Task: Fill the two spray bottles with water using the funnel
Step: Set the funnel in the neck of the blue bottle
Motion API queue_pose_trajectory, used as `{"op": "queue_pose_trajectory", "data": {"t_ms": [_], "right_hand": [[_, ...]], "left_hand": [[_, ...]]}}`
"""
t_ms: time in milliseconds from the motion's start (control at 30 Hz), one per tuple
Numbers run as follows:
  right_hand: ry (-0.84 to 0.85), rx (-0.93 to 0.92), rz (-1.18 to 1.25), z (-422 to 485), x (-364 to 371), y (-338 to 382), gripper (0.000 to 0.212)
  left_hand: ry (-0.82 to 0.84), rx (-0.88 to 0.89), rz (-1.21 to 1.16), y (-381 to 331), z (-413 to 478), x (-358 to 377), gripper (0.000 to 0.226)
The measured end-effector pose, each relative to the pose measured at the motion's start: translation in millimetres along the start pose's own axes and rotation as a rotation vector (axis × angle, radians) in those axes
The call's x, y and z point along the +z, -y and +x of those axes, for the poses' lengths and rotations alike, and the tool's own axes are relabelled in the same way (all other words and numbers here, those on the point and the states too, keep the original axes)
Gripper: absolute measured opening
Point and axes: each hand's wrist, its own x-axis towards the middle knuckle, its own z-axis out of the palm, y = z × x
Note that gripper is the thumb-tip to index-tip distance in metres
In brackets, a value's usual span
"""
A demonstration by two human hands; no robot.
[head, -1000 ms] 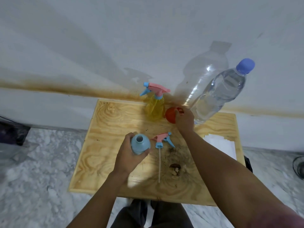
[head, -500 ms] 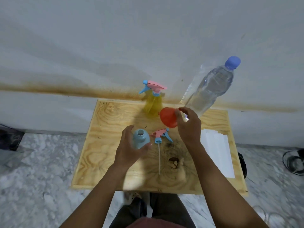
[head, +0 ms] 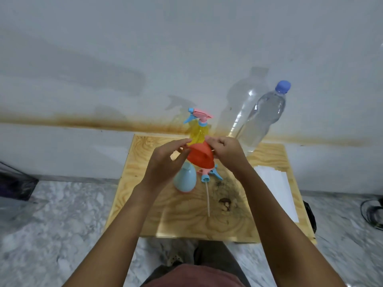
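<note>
Both hands have come together on the funnel (head: 200,155): the left hand (head: 165,162) has let go of the blue spray bottle (head: 185,179) and risen to it, and the right hand (head: 226,152) has carried it in from the back of the desk (head: 145,193). Each hand now pinches the red funnel by its rim, left on the left edge, right on the right. It is tilted in the air just above the blue spray bottle, its narrow end pointing down near the neck; whether it touches the neck I cannot tell, as the left hand covers that spot.

The blue spray bottle stands upright and uncapped near the middle of the desk. Its loose spray head (head: 207,176), pink and blue, lies just beside it with its dip tube stretched toward the near edge. Behind the funnel the yellow spray bottle (head: 198,133) stands at the back edge with its own head on. To its right the clear water bottle (head: 261,123), under a blue cap (head: 283,87), stands against the wall (head: 124,59).

The desk is pale, strongly grained plywood, with a dark stain (head: 226,201) right of the tube and a sheet of white paper (head: 275,189) along its right side. A brown streak (head: 83,121) runs across the whitish wall. Grey marbled floor (head: 51,224) lies all around, with a cable (head: 371,212) at the far right
</note>
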Motion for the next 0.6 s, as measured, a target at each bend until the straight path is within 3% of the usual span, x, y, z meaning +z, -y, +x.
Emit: {"op": "queue_pose_trajectory", "data": {"t_ms": [200,367,600], "right_hand": [[0.049,0.115,0.16,-15,-1,11,0.036],[0.067,0.097,0.234,-31,5,-2,0.02],[0.0,0.188,0.258,-31,24,-17,0.02]], "left_hand": [[0.091,-0.455,-0.168,-2,5,-17,0.005],[0.132,-0.639,-0.178,-1,2,-25,0.016],[0.183,-0.736,-0.236,1,-8,-22,0.051]]}}
